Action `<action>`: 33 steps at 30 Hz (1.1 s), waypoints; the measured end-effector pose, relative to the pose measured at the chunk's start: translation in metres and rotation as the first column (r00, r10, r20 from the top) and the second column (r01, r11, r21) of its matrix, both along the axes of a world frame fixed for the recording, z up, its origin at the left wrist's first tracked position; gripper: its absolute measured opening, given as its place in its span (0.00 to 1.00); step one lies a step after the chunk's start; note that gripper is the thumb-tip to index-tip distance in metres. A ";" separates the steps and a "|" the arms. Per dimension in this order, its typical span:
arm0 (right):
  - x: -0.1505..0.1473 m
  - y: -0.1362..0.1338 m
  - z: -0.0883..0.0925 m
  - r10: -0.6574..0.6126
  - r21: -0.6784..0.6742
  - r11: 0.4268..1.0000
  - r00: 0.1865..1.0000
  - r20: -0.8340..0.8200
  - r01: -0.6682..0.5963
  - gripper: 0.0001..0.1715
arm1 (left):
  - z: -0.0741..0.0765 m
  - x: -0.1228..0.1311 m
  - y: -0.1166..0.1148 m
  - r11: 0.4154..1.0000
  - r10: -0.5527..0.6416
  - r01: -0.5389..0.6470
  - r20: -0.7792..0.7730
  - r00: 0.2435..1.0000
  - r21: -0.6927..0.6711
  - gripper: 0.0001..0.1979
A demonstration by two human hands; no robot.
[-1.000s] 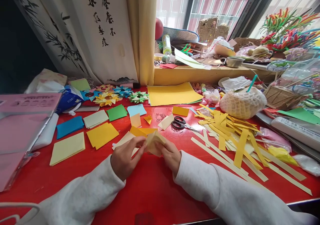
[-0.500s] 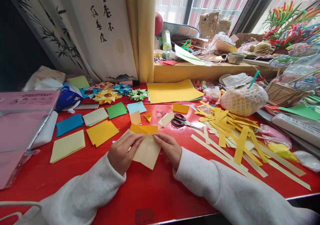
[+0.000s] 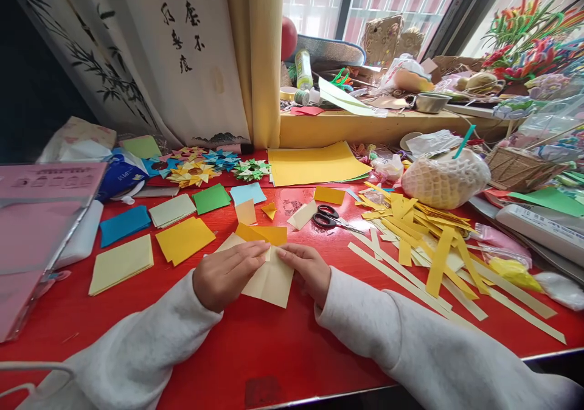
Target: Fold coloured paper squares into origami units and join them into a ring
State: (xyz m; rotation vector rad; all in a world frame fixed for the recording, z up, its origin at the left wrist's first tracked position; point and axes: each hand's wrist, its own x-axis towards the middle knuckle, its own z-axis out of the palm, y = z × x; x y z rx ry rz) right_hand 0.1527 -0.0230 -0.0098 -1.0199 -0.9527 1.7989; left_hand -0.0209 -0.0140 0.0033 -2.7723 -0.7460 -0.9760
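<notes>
A creased cream sheet of paper lies in front of me on the red table. My left hand rests across its left part, fingers stretched out flat and covering some of it. At the sheet's upper right edge, my right hand pinches the paper between thumb and fingers. Just beyond the hands is a folded orange-yellow paper, and behind it stand a pale orange paper piece and a small yellow folded triangle.
Black-handled scissors lie right of centre, beside a heap of yellow and cream paper strips. Stacks of coloured paper, including blue and green, sit on the left. Folded paper stars and large yellow sheets are behind.
My left hand has gone from pinching the sheet's top edge to lying flat over it, fingers straightened. My right hand keeps its pinch in nearly the same place.
</notes>
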 end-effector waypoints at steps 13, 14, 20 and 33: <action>0.002 0.005 -0.005 0.051 -0.032 0.998 0.994 -0.092 -0.054 0.15 | -0.012 -0.008 0.005 0.968 -0.215 0.218 0.035 0.976 -0.123 0.12; 0.002 0.005 -0.005 0.051 -0.032 0.998 0.995 -0.089 -0.054 0.15 | -0.012 -0.007 0.005 0.965 -0.230 0.234 0.047 0.972 -0.116 0.12; 0.001 0.005 -0.001 0.029 -0.045 0.998 0.998 -0.051 -0.032 0.14 | -0.004 -0.007 0.009 0.940 -0.341 0.341 -0.035 0.939 -0.017 0.12; 0.002 0.004 0.000 0.024 -0.056 0.998 0.998 -0.062 -0.027 0.13 | -0.015 -0.008 0.005 0.958 -0.286 0.286 0.007 0.958 -0.021 0.14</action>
